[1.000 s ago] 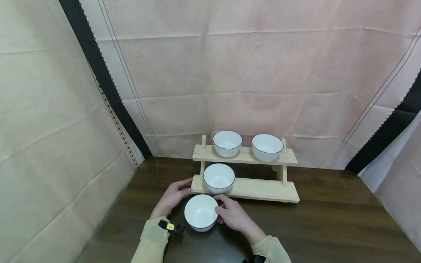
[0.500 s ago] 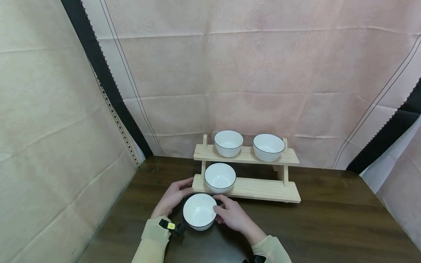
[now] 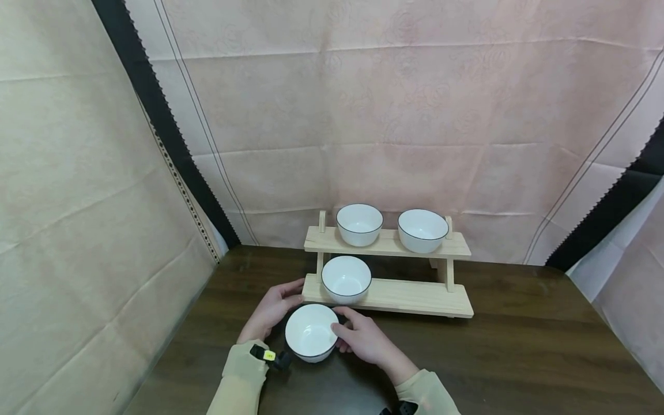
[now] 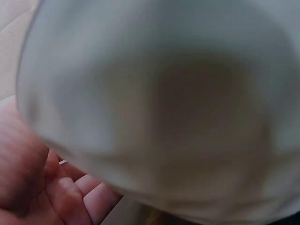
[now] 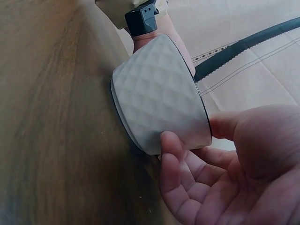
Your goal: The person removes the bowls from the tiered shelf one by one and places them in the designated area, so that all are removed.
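- The right hand (image 3: 363,340) pinches the held bowl (image 3: 310,329) by its right side, thumb at the rim, fingers outside, likely to keep it upright.
- That bowl is just before the rack (image 3: 410,295); table contact is unclear.
- The left hand (image 3: 271,312), thumb and fingers parted, meets the rack's left end, perhaps steadying it; I cannot tell whether it grips.
- The lower bowl (image 3: 346,280) stands upright on the rack's lower shelf.

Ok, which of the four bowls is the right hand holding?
The front bowl: the right hand grips it, and it alone is off the rack. The other three bowls stand on the shelves.
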A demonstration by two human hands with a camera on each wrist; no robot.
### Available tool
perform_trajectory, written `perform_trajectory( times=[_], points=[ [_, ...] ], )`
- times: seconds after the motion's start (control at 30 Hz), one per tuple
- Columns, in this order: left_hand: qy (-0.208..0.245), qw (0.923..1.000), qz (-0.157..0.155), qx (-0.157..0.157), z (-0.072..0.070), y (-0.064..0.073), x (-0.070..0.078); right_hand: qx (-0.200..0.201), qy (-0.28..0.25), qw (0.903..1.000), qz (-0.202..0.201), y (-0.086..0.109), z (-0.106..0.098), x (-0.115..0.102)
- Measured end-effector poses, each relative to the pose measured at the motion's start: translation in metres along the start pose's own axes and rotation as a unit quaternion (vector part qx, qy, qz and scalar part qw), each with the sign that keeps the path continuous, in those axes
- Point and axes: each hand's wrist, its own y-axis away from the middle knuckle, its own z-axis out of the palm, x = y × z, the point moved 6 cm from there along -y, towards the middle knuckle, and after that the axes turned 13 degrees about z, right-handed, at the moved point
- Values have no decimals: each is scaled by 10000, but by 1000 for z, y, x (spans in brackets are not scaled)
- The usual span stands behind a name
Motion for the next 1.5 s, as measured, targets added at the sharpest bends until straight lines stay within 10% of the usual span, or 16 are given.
perform_trajectory(
  times=[1.5],
  points=[
    [14,9999,128,-64,-1,-2,2,42,568,9983,143,10,-26,-8]
  ],
)
